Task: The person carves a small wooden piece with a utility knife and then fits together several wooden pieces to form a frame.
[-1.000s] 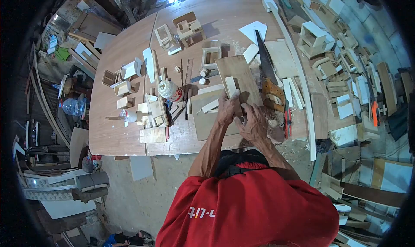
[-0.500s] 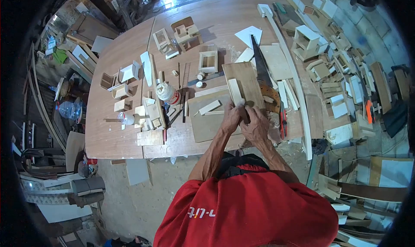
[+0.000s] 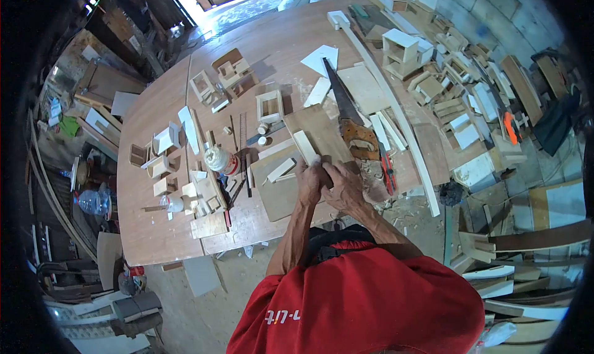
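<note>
Pale wooden strip (image 3: 304,146) is seemingly being positioned on the brown board (image 3: 326,126) at mid-frame, your left grip (image 3: 309,177) clamping its end, your right grip (image 3: 344,190) curling alongside with its hold unclear, and the next move is likely calling for steady alignment.

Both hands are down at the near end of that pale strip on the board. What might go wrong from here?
1. The handsaw lies right beside the right hand; a sideways slip could bring the knuckles onto its teeth.
2. No clamp shows on the pale strip or on the brown board under it, so either may skid while the left hand bears on the strip.
</note>
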The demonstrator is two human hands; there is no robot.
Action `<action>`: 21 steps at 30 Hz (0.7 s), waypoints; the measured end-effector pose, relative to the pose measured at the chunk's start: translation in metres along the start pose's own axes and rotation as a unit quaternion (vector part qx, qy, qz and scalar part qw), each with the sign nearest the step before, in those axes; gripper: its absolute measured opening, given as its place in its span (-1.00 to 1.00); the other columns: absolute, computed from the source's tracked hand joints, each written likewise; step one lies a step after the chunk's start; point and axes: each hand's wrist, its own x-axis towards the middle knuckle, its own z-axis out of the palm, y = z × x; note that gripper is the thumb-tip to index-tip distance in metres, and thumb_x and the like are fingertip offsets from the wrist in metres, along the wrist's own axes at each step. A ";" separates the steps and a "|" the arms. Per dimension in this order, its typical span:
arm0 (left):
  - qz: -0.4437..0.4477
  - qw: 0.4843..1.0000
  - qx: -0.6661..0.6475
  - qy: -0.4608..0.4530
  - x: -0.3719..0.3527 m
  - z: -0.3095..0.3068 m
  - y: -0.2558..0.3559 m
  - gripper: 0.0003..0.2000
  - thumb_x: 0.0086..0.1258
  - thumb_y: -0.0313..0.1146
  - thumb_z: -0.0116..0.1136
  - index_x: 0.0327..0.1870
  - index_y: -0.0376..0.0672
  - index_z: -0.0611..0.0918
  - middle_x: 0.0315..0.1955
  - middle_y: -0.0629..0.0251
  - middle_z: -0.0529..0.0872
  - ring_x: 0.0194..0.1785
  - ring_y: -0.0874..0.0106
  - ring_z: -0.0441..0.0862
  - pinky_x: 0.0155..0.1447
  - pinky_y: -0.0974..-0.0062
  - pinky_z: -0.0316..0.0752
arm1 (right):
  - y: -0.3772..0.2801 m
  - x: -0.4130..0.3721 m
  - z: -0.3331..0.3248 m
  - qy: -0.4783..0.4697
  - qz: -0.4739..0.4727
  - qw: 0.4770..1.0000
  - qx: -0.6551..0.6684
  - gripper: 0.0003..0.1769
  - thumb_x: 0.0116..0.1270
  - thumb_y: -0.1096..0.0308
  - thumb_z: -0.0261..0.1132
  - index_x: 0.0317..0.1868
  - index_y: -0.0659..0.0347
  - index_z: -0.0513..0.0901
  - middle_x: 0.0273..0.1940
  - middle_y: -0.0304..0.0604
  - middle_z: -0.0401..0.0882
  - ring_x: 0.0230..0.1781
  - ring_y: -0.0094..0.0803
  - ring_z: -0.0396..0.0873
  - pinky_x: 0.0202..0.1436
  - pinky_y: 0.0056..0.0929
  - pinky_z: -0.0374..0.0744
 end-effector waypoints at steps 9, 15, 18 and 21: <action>-0.017 0.999 -0.030 -0.002 0.004 -0.027 -0.004 -0.79 0.46 -0.43 0.08 0.05 -0.23 0.52 -0.29 0.30 0.64 -0.34 0.52 0.58 -0.31 0.54 0.52 | 0.000 -0.002 0.008 -0.091 0.030 0.995 0.010 -0.43 0.12 0.26 0.28 0.14 0.31 0.48 0.05 0.13 0.46 0.01 0.05 0.52 0.04 -0.06 0.54; 0.012 1.000 0.013 -0.003 0.006 -0.023 0.001 -0.76 0.47 -0.49 -0.06 0.11 -0.25 0.45 -0.12 0.12 0.65 -0.15 0.32 0.66 -0.06 0.37 0.62 | -0.001 -0.001 0.009 -0.049 -0.015 0.998 0.046 -0.43 0.08 0.32 0.29 0.14 0.30 0.47 -0.08 0.07 0.50 -0.04 0.03 0.51 0.02 -0.10 0.52; 0.026 0.999 0.014 -0.016 0.009 -0.022 -0.001 -0.78 0.48 -0.48 -0.06 0.10 -0.23 0.45 -0.16 0.13 0.68 -0.17 0.33 0.68 -0.12 0.39 0.64 | 0.003 0.000 0.015 -0.066 0.024 0.997 0.026 -0.32 0.05 0.33 0.31 0.24 0.23 0.38 0.07 0.11 0.45 0.11 0.04 0.44 0.15 -0.07 0.46; 0.061 0.997 0.039 -0.029 0.010 -0.014 -0.007 -0.79 0.49 -0.47 -0.05 0.09 -0.22 0.45 -0.20 0.15 0.68 -0.19 0.40 0.67 -0.19 0.47 0.63 | 0.004 0.002 0.009 -0.102 0.055 0.993 0.031 -0.33 0.06 0.34 0.31 0.24 0.23 0.38 0.10 0.13 0.44 0.15 0.05 0.42 0.18 -0.07 0.45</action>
